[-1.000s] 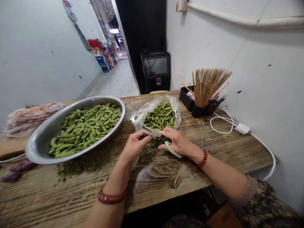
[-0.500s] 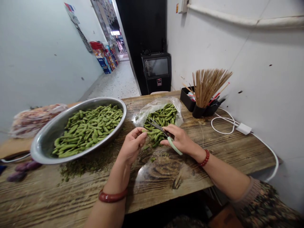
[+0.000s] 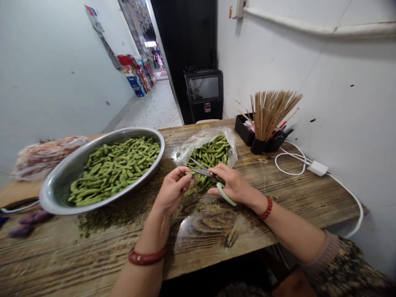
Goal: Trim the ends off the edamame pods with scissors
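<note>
My left hand point(image 3: 175, 184) pinches a green edamame pod point(image 3: 189, 173) between thumb and fingers. Gripped by its pale green handles, a pair of scissors point(image 3: 203, 170) is in my right hand point(image 3: 232, 181). The scissor blades are spread and point left, with the lower one at the end of the pod. Behind both hands, more pods point(image 3: 213, 150) spill from a clear plastic bag point(image 3: 193, 140). To the left stands a wide metal basin point(image 3: 51, 194), partly filled with edamame pods point(image 3: 123, 169).
Green trimmings point(image 3: 102, 220) lie below the basin on the wooden table point(image 3: 198, 255). At the right back, a black holder point(image 3: 258, 145) bears many thin skewers point(image 3: 272, 115) near a white cable point(image 3: 349, 194). A bagged pinkish mass point(image 3: 49, 154) and purple tubers point(image 3: 27, 225) sit far left.
The scissors have turned slightly and their blades are wider apart, with one now at the pod. The pod shows more plainly in my left hand. Basin and bag stay put.
</note>
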`<action>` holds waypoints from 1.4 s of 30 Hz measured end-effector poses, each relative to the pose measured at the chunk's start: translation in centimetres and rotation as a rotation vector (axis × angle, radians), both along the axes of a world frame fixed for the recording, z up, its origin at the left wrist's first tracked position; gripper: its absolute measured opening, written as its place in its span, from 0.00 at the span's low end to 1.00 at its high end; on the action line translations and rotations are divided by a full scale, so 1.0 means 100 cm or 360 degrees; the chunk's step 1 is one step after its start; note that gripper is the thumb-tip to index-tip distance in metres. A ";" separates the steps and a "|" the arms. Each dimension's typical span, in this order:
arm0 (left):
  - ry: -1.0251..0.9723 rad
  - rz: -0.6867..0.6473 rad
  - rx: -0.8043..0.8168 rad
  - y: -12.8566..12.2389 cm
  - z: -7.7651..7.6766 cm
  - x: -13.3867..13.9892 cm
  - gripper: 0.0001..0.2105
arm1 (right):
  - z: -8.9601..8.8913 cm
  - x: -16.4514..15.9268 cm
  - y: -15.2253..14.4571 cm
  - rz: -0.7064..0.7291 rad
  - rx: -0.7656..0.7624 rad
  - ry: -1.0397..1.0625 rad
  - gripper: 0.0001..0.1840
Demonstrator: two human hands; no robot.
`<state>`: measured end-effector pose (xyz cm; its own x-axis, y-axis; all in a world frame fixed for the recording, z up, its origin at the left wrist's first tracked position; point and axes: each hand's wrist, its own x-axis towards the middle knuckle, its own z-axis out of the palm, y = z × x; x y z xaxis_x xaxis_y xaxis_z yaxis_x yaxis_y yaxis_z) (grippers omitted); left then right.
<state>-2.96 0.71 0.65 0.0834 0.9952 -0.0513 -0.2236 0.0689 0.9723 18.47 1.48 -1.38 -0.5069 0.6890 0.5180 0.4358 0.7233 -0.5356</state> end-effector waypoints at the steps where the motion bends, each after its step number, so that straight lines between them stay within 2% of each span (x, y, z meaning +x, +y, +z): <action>1: 0.0012 0.0006 -0.0002 0.000 0.000 0.000 0.11 | 0.000 0.000 0.000 0.0009 0.0001 0.0007 0.30; 19: 0.0109 0.0055 0.0043 0.000 -0.003 -0.002 0.10 | 0.005 0.001 -0.003 0.0003 -0.0054 -0.0050 0.23; 28: -0.0266 -0.0026 -0.0045 0.002 0.000 -0.002 0.09 | 0.003 0.002 -0.002 -0.0014 -0.0008 -0.0107 0.22; 35: -0.0439 -0.0023 -0.0222 0.006 0.003 -0.004 0.08 | 0.003 0.006 0.008 -0.0218 0.0060 0.0278 0.22; 38: -0.0198 -0.0039 -0.0212 0.005 -0.002 0.002 0.07 | 0.002 0.006 0.011 -0.0237 0.0076 0.0315 0.22; 40: 0.0159 -0.0014 -0.0080 0.006 -0.009 0.008 0.05 | 0.001 0.006 0.011 -0.0235 0.0072 0.0293 0.22; 42: 0.0616 0.0032 0.0158 0.009 -0.019 0.014 0.04 | 0.001 0.005 0.010 -0.0237 0.0066 0.0269 0.22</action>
<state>-1.58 1.65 -1.22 0.0570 0.9981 0.0216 0.1602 -0.0305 0.9866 18.96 2.49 -1.25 -0.3050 0.7258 0.6165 0.4459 0.6809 -0.5810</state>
